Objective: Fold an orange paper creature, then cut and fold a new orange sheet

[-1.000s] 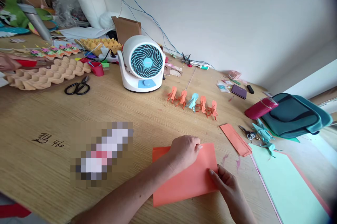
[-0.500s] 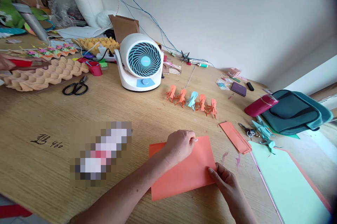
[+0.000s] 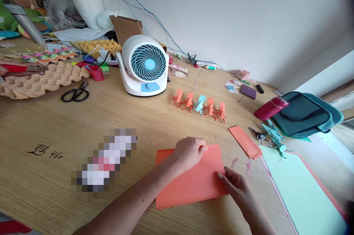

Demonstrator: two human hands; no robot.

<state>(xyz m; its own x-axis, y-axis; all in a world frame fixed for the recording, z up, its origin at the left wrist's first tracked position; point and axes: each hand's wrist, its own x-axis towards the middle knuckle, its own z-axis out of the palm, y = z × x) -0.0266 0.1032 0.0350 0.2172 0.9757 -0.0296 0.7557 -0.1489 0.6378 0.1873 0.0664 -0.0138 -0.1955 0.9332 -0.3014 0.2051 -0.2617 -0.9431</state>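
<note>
A folded sheet of orange paper (image 3: 193, 183) lies in front of me on the wooden table. My left hand (image 3: 190, 152) is closed, its curled fingers at the paper's far edge, and its forearm crosses the sheet. Pinched between the thumb and fingers of my right hand (image 3: 235, 183) is the paper's right edge. Beyond the sheet, several small folded paper figures (image 3: 199, 104) stand in a row, one light blue and the others orange. Narrow orange paper strips (image 3: 245, 142) lie to the right, beyond my right hand.
A white fan (image 3: 148, 63) stands at the back, with black scissors (image 3: 75, 94) to its left. Egg trays (image 3: 44, 78) are at the far left, where another person's hand shows. On the right are pale green paper sheets (image 3: 301, 187), keys (image 3: 260, 135), a red bottle (image 3: 271, 108) and a teal bag (image 3: 304, 113).
The whole scene has shifted slightly left as my head turns. Both hands keep nearly the same hold on the orange paper.
</note>
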